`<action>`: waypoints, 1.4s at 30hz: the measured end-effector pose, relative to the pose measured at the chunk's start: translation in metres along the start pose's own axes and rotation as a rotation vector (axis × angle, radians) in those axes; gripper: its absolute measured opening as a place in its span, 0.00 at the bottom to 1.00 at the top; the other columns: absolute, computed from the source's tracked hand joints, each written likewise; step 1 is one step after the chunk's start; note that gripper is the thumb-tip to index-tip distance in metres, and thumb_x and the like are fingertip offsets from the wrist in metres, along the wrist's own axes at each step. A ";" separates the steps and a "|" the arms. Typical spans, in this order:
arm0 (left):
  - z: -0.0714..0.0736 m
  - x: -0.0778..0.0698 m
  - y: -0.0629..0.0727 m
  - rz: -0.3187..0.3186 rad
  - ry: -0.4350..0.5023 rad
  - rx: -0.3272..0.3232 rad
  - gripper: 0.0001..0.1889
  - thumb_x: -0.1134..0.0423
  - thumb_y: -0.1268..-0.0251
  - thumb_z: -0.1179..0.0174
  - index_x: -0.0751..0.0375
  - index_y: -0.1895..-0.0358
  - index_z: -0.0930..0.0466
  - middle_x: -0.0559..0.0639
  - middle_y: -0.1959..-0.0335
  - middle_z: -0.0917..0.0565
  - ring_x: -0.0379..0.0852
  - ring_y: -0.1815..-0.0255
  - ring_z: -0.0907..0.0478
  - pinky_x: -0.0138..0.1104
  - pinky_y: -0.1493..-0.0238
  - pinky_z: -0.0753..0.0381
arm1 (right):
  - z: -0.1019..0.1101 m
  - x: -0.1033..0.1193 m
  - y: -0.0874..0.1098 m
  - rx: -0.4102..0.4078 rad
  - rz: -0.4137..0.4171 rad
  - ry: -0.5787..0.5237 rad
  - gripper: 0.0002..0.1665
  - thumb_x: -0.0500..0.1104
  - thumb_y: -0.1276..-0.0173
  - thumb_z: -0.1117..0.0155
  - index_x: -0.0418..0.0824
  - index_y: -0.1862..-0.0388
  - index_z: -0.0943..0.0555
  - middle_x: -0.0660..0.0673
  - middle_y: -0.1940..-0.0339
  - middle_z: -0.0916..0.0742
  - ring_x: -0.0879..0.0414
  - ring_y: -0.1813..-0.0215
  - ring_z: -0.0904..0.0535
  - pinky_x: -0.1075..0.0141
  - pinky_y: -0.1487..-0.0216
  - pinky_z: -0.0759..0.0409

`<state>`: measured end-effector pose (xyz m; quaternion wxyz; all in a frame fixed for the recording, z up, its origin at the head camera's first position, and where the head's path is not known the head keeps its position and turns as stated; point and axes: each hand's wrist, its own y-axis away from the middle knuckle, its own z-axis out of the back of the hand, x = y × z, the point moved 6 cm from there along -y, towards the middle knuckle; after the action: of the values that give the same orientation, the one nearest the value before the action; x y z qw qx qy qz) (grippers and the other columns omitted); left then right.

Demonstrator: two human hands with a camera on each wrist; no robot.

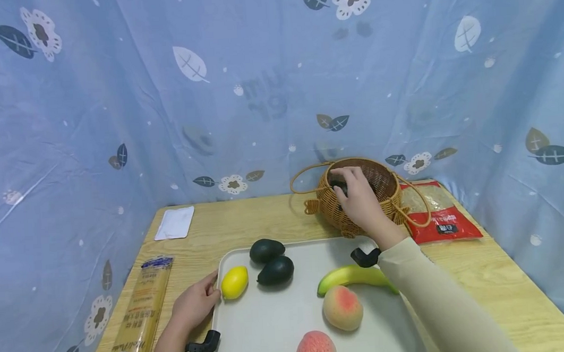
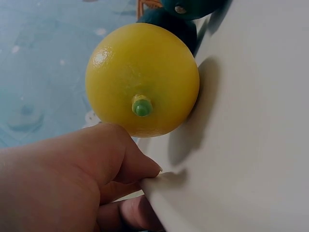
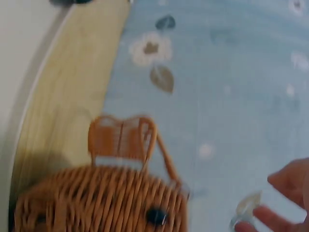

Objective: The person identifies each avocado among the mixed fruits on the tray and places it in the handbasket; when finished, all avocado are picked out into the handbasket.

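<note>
On the left rim of the white tray, a pinch is applied by the left hand, presumably to steady it, while above the mouth of the wicker basket the right hand is held with fingers parted, nothing seen in its grasp (a dark thing is glimpsed inside). By the raised rim, the yellow lemon, dark avocados, banana and peaches are probably kept from rolling off; the wooden table is backed by a blue printed curtain.
</note>
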<state>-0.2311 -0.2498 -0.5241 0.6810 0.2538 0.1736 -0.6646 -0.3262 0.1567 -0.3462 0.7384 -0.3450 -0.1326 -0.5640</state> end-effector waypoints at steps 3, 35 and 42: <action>-0.002 0.002 0.000 0.007 0.002 0.003 0.31 0.59 0.33 0.41 0.62 0.26 0.26 0.46 0.77 0.28 0.45 0.79 0.35 0.37 0.74 0.42 | -0.016 0.028 0.007 0.035 0.156 0.037 0.24 0.35 0.22 0.38 0.37 0.29 0.25 0.33 0.31 0.28 0.37 0.35 0.26 0.45 0.44 0.23; 0.001 -0.003 0.000 -0.019 0.000 -0.003 0.31 0.60 0.32 0.40 0.62 0.25 0.26 0.45 0.77 0.28 0.45 0.77 0.34 0.38 0.72 0.40 | -0.155 0.086 0.061 0.746 0.457 0.169 0.23 0.46 0.31 0.24 0.47 0.38 0.14 0.42 0.45 0.21 0.51 0.48 0.24 0.60 0.42 0.23; 0.002 -0.003 0.002 -0.018 -0.001 -0.006 0.30 0.61 0.32 0.40 0.63 0.26 0.25 0.46 0.77 0.29 0.45 0.78 0.35 0.38 0.73 0.41 | -0.169 0.076 0.074 0.905 0.395 0.209 0.30 0.50 0.37 0.20 0.53 0.35 0.16 0.46 0.43 0.21 0.55 0.48 0.22 0.62 0.40 0.24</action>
<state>-0.2297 -0.2489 -0.5204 0.6758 0.2498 0.1775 -0.6703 -0.2658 -0.0016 -0.4515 0.9159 0.0497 -0.2215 -0.3311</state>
